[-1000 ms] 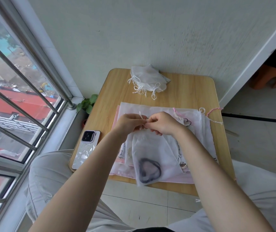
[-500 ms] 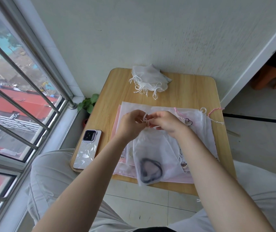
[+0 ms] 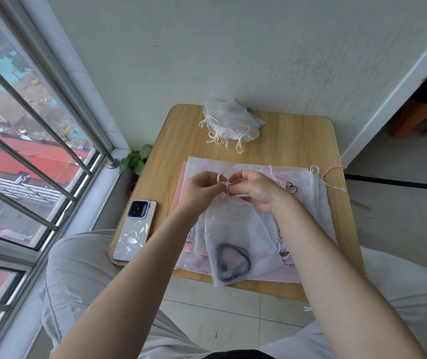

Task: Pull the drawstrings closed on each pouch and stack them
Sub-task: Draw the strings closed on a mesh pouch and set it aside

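A: Start with the big things. What's on the worktop [image 3: 295,141]?

B: A spread of flat sheer pouches [image 3: 308,203] covers the middle and runs to the near edge. A heap of finished white pouches [image 3: 229,119] sits at the far edge, cords trailing. A phone [image 3: 134,229] lies face down at the near left corner.

A: And the one being worked?

B: The translucent pouch [image 3: 233,229] lies on top of the spread, its bottom hanging over the near edge, with a dark heart-shaped item [image 3: 231,263] inside. Its neck is gathered just under the hands.

A: The hands?

B: The left hand [image 3: 202,187] and the right hand [image 3: 255,189] meet above the neck. Both sets of fingers are curled and pinch the white drawstring [image 3: 223,184]; a loop stands up between them.

A: What could go wrong?

B: I'd judge an uneven pull may leave the mouth half open. A thin cord can slip from the pinch. Since the pouch overhangs the edge, a tug toward the lap could slide it off, dragging loose pouches beneath.
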{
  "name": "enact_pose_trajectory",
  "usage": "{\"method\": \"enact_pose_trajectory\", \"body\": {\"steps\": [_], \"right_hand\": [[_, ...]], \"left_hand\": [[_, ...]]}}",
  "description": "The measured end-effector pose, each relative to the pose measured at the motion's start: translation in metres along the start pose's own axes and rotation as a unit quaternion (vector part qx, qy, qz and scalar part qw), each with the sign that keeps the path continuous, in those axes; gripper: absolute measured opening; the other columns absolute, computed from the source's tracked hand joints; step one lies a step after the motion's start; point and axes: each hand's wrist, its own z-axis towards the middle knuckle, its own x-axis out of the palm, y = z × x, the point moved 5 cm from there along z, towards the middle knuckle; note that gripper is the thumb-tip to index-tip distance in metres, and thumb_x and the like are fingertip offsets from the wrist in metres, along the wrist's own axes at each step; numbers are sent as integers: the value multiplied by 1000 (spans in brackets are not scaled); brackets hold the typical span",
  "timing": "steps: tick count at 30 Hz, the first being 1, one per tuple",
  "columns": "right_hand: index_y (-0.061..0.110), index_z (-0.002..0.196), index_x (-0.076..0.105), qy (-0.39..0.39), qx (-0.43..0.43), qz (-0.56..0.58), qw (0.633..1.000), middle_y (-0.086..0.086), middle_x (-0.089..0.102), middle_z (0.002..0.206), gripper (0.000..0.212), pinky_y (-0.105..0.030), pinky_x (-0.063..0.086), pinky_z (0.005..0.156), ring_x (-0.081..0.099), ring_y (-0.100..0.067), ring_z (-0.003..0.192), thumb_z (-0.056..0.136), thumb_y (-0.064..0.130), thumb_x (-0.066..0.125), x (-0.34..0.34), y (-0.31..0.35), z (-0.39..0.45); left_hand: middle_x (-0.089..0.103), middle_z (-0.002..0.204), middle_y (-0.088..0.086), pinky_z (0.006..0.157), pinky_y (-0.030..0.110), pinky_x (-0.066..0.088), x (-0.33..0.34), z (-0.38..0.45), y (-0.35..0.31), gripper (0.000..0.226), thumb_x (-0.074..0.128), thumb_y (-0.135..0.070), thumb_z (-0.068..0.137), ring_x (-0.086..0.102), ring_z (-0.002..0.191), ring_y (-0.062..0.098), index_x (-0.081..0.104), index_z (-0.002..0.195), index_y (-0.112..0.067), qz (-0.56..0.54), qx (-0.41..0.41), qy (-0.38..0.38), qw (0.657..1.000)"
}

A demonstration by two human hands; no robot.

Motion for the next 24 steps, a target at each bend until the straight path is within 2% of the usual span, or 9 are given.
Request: {"method": "enact_pose_trajectory", "body": {"steps": [2,5,9,12,14,16,19,21,24], "right_hand": [[15,95,61,-9,-3,-31,999,3,63,79,26,-29,40,76,57,-13,77,80,-6,63,2,2,1],[16,97,60,-44,-23,-77,996,4,58,77,24,-23,39,68,54,-10,73,81,-2,60,3,4,2],[15,97,67,-186,-63,-161,967,4,61,81,17,-18,43,62,57,-12,75,86,4,58,-10,10,2],[14,87,72,-268,-84,-141,949,4,63,71,26,-11,42,52,57,-12,65,89,5,48,-24,16,-2],[10,84,72,-263,-79,-44,960,-2,64,72,26,-14,49,58,60,-14,66,93,7,47,-26,15,-2],[3,88,68,-206,-63,146,965,-9,67,77,25,-25,57,66,65,-21,72,96,8,46,-20,14,0],[4,91,66,-107,-29,339,934,-6,65,64,33,-34,55,74,66,-18,60,103,15,37,-9,14,0],[6,90,61,-106,0,352,930,3,41,43,34,-26,47,53,41,-10,36,103,14,30,-11,11,-1],[9,85,51,-130,38,296,946,6,22,38,26,-16,20,38,17,-8,31,96,8,27,-17,4,-2]], "left_hand": [[67,73,-3,66,23,47,1,0,-1,2,71,-12,84,58,68,9,72,83,-11,-7,-11,13,1000],[68,73,1,70,28,48,3,0,-1,14,69,-23,89,59,70,13,72,77,-16,-11,-16,12,1000],[68,77,6,71,28,49,3,-1,0,16,65,-21,93,60,73,16,73,83,-11,-40,-35,8,999],[68,80,8,73,29,49,1,-1,1,19,62,-21,95,60,75,17,73,85,-10,-42,-44,4,998],[68,79,7,73,29,49,0,0,2,19,63,-21,94,60,74,17,73,81,-12,-41,-49,-6,998],[69,75,5,70,28,52,-1,1,4,19,66,-19,92,62,69,15,73,75,-15,-12,-52,-40,998],[69,68,2,64,30,50,-8,4,10,21,66,-20,89,60,63,15,75,71,-11,112,-49,-96,988],[69,65,5,64,29,50,-18,4,12,26,63,-22,91,63,60,21,72,72,-6,148,-62,-136,978],[72,66,7,70,33,60,-28,4,13,25,61,-21,95,71,59,21,69,74,-9,121,-78,-160,977]]}}
